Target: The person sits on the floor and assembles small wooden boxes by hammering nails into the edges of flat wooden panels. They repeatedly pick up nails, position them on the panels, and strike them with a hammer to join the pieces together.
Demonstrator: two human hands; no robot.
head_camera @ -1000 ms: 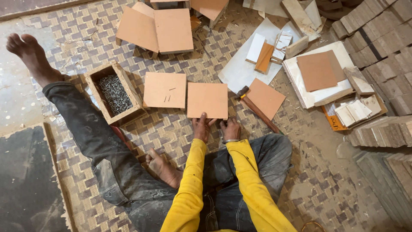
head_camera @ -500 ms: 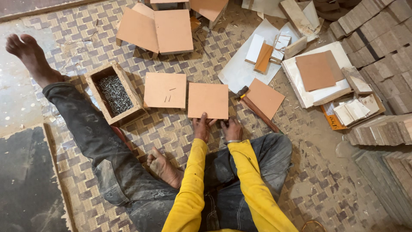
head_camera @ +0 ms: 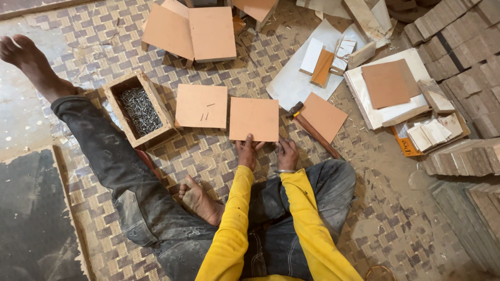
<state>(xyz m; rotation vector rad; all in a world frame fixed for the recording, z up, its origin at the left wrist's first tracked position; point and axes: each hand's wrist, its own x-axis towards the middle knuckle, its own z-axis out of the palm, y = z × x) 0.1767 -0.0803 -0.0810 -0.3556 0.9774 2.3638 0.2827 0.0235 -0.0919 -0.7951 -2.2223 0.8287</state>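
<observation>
I sit on a woven mat with a square brown board (head_camera: 253, 118) lying flat right in front of me. My left hand (head_camera: 246, 153) grips the board's near edge, thumb on top. At the board's near right corner rests my right hand (head_camera: 287, 154), fingers curled; what it holds, if anything, is hidden. A second board (head_camera: 201, 105) with a few nails lying on it sits to the left. A hammer (head_camera: 312, 131) with a wooden handle lies just right of my right hand, partly under another board (head_camera: 324, 116).
An open wooden box of nails (head_camera: 139, 108) stands at the left beside my outstretched leg (head_camera: 99, 151). More boards (head_camera: 191, 31) lie at the back. White sheets, small blocks (head_camera: 323, 65) and stacked wood strips (head_camera: 458, 36) fill the right side.
</observation>
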